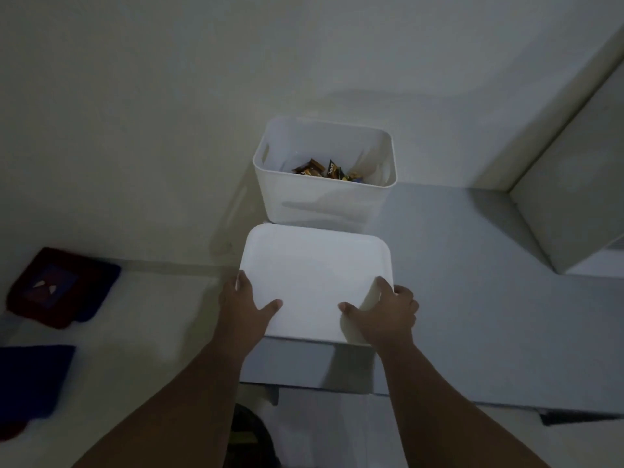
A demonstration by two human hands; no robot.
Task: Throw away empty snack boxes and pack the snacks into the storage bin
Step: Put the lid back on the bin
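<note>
A white storage bin [324, 201] stands open against the wall on a grey table [472, 298]. Several brown and gold snack packets [326, 171] lie in its bottom. In front of the bin is its white lid [314, 275], flat side up, over the table's near edge. My left hand [244, 304] grips the lid's left edge, thumb on top. My right hand [385, 310] grips the near right corner, fingers curled around the rim. No snack boxes are in view.
A pale cabinet or box [574, 184] stands on the table at the right. On the floor at the left lie a dark red and blue mat [60, 288] and a blue cloth [33, 380]. A dark object [250, 437] sits below the table edge.
</note>
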